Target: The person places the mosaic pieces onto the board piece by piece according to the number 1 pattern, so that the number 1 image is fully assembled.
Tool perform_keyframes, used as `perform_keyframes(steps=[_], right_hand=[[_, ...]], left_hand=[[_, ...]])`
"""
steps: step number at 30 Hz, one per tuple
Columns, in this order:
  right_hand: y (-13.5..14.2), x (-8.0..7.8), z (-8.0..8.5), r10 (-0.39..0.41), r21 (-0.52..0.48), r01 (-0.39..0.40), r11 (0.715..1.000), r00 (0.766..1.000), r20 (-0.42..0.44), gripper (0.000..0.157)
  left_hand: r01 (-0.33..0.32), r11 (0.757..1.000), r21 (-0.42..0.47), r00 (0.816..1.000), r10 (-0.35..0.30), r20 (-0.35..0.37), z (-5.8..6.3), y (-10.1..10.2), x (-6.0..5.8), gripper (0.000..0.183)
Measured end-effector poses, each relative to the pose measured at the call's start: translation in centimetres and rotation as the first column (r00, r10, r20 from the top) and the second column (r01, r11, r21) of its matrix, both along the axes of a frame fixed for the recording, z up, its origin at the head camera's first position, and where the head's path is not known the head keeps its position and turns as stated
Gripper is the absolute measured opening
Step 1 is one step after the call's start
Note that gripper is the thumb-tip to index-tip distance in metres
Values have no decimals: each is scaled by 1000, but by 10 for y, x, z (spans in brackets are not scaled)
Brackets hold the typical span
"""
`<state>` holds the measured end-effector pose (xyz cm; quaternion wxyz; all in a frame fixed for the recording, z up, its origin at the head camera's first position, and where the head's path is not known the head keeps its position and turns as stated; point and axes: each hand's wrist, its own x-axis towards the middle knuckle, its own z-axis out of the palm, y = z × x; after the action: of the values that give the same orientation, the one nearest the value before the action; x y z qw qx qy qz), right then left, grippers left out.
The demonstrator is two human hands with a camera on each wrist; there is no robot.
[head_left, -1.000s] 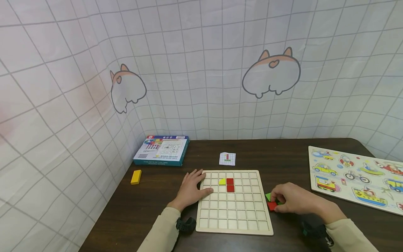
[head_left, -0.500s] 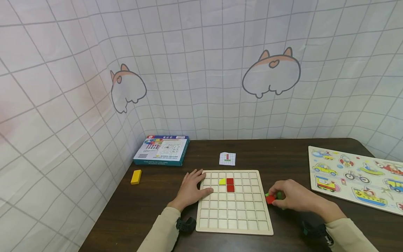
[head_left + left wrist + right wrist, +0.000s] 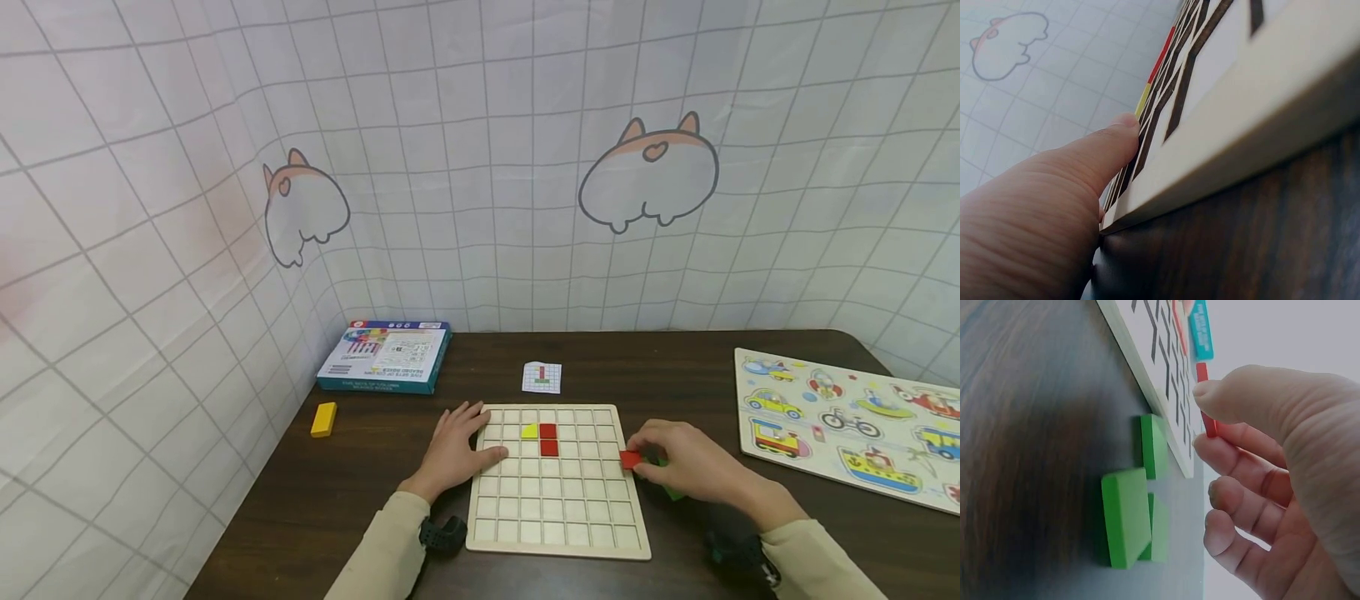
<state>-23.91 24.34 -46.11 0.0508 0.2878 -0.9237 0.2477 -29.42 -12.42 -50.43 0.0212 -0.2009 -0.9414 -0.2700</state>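
A pale wooden grid board [image 3: 558, 508] lies on the dark table. My left hand [image 3: 452, 454] rests on its left edge, fingers relaxed, thumb [image 3: 1110, 147] reaching over the rim. Between thumb and fingers my right hand [image 3: 693, 462] pinches a red square tile [image 3: 1206, 403], raised at the board's right edge. In the right wrist view several green tiles [image 3: 1125, 519] lie on the table beside the board; my hand partly covers them in the head view. Two red tiles [image 3: 549, 447] sit one below the other in the grid, with a yellow piece [image 3: 529, 431] left of the upper one.
Behind the board lies a small pattern card [image 3: 542, 377]. A boxed set [image 3: 386, 358] stands at the back left, a yellow block [image 3: 324, 420] in front of it. A picture puzzle board [image 3: 847, 425] occupies the right side. A patterned curtain [image 3: 487, 183] hangs behind the table.
My right hand has picked up the red tile from beside the board and carried it up and left to the board's right edge. The left hand stays put.
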Motion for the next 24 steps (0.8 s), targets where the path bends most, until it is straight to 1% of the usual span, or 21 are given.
perform_keyframes(steps=[6,9,16,24], right_hand=[[-7,-3,0,50,-27,-48,998,998,49,16],[-12,-4,0,58,-24,-56,998,996,63,16],[-24,-6,-3,52,-34,-51,998,997,50,17],[-38,-11,-7,4,-57,-1,998,999,44,18]], left_hand=[[1,1000,2,1000,-1,-6,1,0,0,79],[0,1000,-2,1000,0,-5,0,0,0,79],[3,1000,1,1000,-3,-3,0,0,1,78],[7,1000,7,1000,-7,-5,0,0,1,78]])
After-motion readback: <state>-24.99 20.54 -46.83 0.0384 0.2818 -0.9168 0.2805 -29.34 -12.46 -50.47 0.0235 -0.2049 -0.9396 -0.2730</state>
